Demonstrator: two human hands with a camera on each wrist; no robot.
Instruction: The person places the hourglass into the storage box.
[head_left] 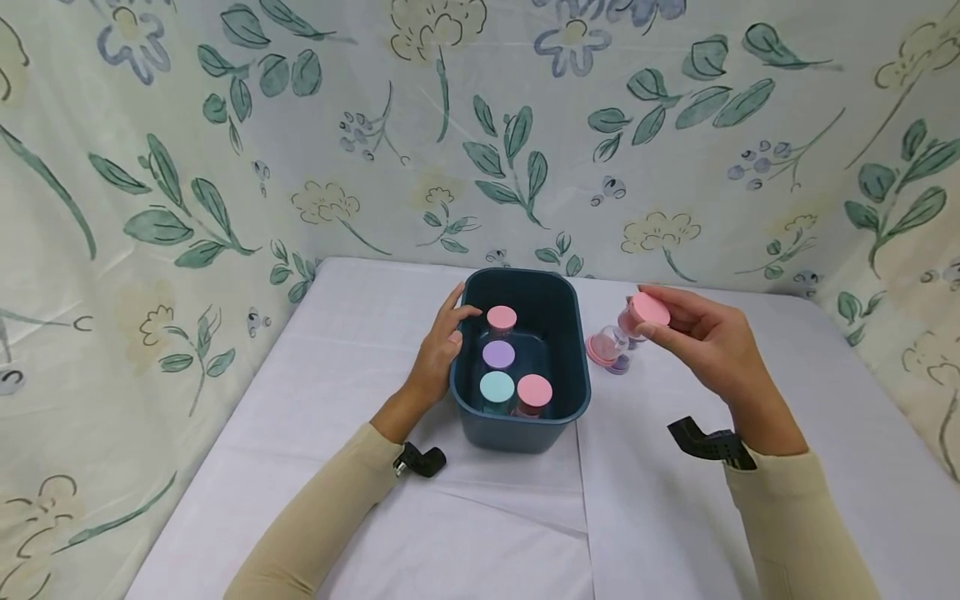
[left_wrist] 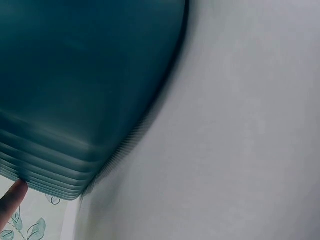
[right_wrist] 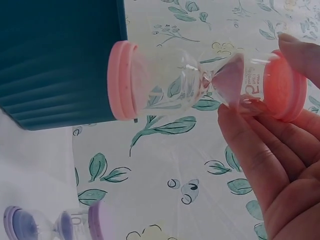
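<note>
A sand timer with pink end caps is held in my right hand, pinched near its upper cap between thumb and fingers. In the right wrist view its clear glass shows pink sand and spans sideways towards the bin. My left hand rests at the left rim of a dark blue bin, fingers extended and touching it. Inside the bin stand several capped timers: a pink one, a purple one, a teal one and another pink one.
A purple-capped sand timer lies on the table to the right of the bin, partly hidden in the head view by the held timer. White cloth covers the table. A floral curtain hangs behind it.
</note>
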